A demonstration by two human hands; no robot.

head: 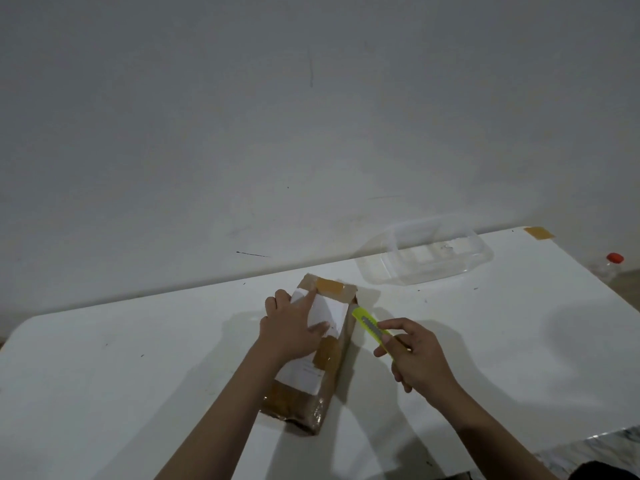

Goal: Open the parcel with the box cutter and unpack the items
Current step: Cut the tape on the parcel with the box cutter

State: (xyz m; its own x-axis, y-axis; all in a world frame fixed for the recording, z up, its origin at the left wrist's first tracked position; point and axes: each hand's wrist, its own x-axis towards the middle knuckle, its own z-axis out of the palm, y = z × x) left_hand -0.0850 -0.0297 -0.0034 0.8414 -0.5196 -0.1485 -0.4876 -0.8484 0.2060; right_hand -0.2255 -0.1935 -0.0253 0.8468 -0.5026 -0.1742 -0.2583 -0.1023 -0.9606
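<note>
Left hand (290,330) flat on taped cardboard parcel (320,355); right hand (417,358) grips yellow cutter (372,328).

A white table (138,393) is seen filling the lower part of the view, set against a plain pale wall (277,116). The wall is marked by a thin vertical scratch near the top and a short dark streak low down, just above the table's far edge. A clear plastic tray (424,259) is placed on the table at its far edge, close to the wall. A patch of brown tape (538,233) is stuck flat at the table's far right corner, apart from the tray. Beyond the right edge, lower than the tabletop, a clear bottle (607,268) with a red cap is partly shown. A marbled surface (595,448) is glimpsed at the bottom right.
</note>
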